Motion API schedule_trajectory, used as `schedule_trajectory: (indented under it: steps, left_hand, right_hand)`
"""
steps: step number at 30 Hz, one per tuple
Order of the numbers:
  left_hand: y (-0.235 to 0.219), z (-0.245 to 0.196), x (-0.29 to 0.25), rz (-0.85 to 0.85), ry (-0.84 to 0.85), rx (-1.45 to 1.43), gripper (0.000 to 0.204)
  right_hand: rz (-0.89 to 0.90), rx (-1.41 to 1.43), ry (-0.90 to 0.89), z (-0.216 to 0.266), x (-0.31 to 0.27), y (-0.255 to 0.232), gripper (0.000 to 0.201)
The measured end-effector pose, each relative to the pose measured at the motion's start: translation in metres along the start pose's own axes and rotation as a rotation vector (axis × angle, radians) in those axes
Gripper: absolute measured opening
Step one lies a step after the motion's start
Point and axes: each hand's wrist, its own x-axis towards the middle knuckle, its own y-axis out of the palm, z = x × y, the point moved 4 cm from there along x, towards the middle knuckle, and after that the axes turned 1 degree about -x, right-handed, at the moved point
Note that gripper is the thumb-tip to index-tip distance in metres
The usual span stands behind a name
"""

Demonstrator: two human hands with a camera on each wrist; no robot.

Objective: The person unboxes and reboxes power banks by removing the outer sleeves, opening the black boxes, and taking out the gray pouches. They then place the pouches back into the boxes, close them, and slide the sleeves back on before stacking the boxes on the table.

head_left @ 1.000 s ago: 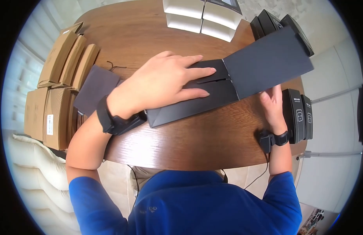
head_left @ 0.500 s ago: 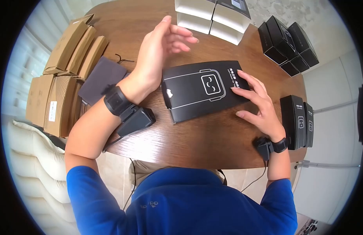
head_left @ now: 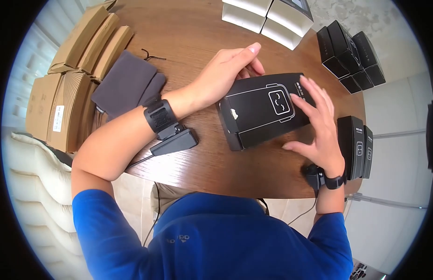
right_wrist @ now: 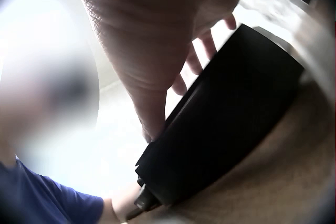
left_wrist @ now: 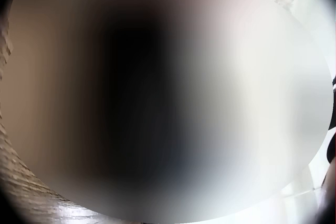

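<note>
A black cardboard box (head_left: pixel 265 107) with a white line drawing and lettering on its lid stands on the table, slightly angled, with a small torn white patch near its left end. My left hand (head_left: pixel 230 67) is at the box's far left edge, thumb pointing away and the other fingers loosely bent, partly hidden behind the thumb. Over the right end of the box my right hand (head_left: pixel 319 123) spreads its fingers, with the thumb off the near side. In the right wrist view the fingers reach along the top of the dark box (right_wrist: pixel 220 108). The left wrist view is mostly blurred.
Brown cardboard boxes (head_left: pixel 79 56) and a folded grey cloth (head_left: pixel 125 84) are at the left. White open-fronted boxes (head_left: pixel 282 25) stand at the back. Several black boxes (head_left: pixel 338 51) sit at the back right, and two more black boxes (head_left: pixel 352 147) stand upright at the right edge.
The box's raised flap is now down and its printed lid faces up. The left hand lifted off, then lowered to the box's far edge. The right hand came onto the right end.
</note>
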Motion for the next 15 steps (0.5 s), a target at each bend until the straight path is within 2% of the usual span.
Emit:
schedule_trajectory:
  steps: [2, 4, 5, 9, 12, 15]
  left_hand:
    - [-0.003, 0.003, 0.001, 0.080, -0.088, -0.006, 0.061]
    - [-0.005, 0.010, 0.004, 0.087, -0.110, -0.072, 0.064]
    - [-0.004, 0.013, 0.006, 0.097, -0.128, -0.137, 0.066]
    - [-0.006, 0.014, 0.006, 0.068, -0.120, -0.139, 0.066]
    - [-0.008, 0.013, 0.007, 0.083, -0.074, -0.150, 0.067]
    - [-0.012, 0.013, 0.007, 0.035, -0.097, -0.180, 0.067]
  right_hand:
    - [-0.007, -0.088, -0.021, 0.013, 0.008, -0.006, 0.077]
    - [0.080, -0.072, -0.119, 0.031, 0.019, -0.003, 0.077]
    - [0.138, -0.074, -0.178, 0.037, 0.024, 0.001, 0.084]
    - [0.265, -0.001, -0.215, 0.058, 0.051, 0.011, 0.085]
    - [0.262, -0.043, -0.233, 0.061, 0.060, 0.022, 0.077]
    - [0.293, -0.035, -0.259, 0.064, 0.065, 0.021, 0.073]
